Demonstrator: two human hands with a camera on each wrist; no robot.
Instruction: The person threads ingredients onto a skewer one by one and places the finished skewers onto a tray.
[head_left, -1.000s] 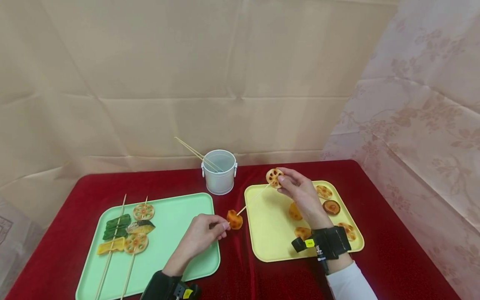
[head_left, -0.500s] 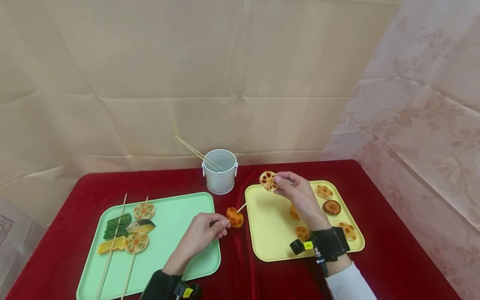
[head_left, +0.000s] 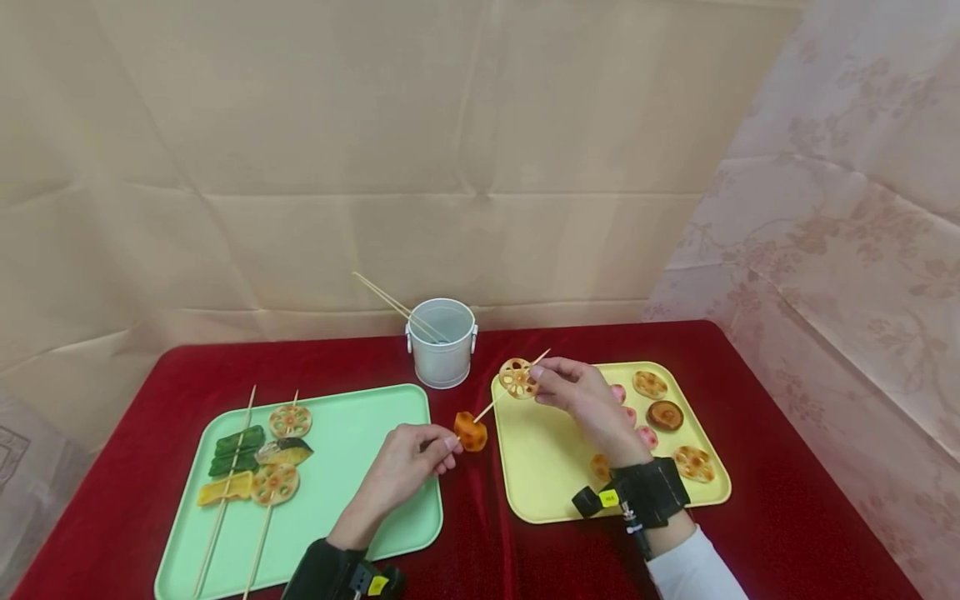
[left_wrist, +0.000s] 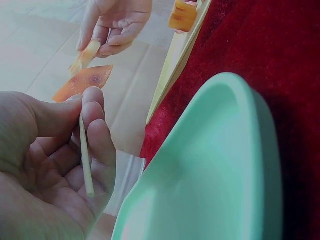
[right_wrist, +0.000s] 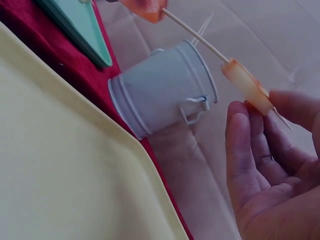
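Note:
My left hand (head_left: 401, 475) pinches a thin wooden skewer (left_wrist: 86, 160), whose blunt end runs back across the palm. Just past those fingertips, a browned orange piece (head_left: 471, 432) sits on the stick. Farther up, a lotus root slice (head_left: 516, 379) is threaded on it, apart from the orange piece. My right hand (head_left: 588, 400) holds this slice by its edge between thumb and fingers, over the yellow tray (head_left: 525, 492). Beyond the slice (right_wrist: 246, 86), the pointed tip sticks out beside the thumb in the right wrist view.
At left, a green tray (head_left: 352, 417) bears two laden skewers, one with green vegetables (head_left: 234, 452). A white bucket (head_left: 442, 362) with thin sticks stands behind. On the yellow tray lie a mushroom cap (head_left: 664, 415), pink pieces (head_left: 647, 437) and browned slices (head_left: 693, 463). Red cloth (head_left: 480, 533) covers the table.
The right hand has moved left and slightly down, bringing the lotus root slice along the skewer toward the orange piece. The tip now shows past the slice. The left hand stays nearly still.

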